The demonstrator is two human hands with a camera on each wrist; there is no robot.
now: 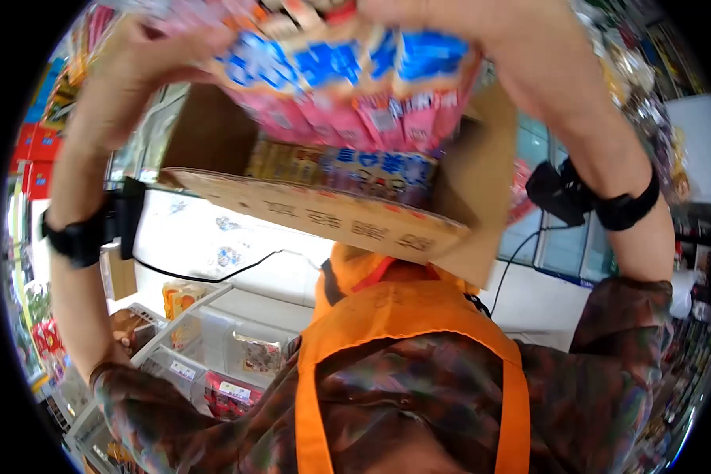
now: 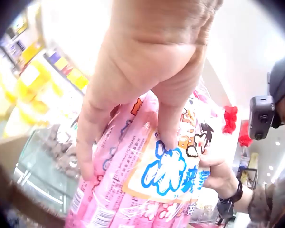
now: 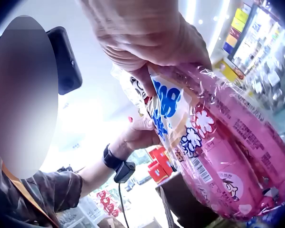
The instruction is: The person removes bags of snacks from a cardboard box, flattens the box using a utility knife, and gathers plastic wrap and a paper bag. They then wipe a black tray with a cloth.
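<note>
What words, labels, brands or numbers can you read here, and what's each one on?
"冰": large blue character on the pink package, left wrist view.
"爽": smaller blue character beside it, probable reading.
Most other print on that package: too small or blurred.
Printing on the cardboard box: too blurred.
Blue lettering on the packet inside the box: too blurred.
White tags at lower left, head view: too small.

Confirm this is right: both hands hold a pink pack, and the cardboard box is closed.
No: the cardboard box is open, as the head view shows, with packs inside. The left hand and right hand do hold the pink pack.
</note>
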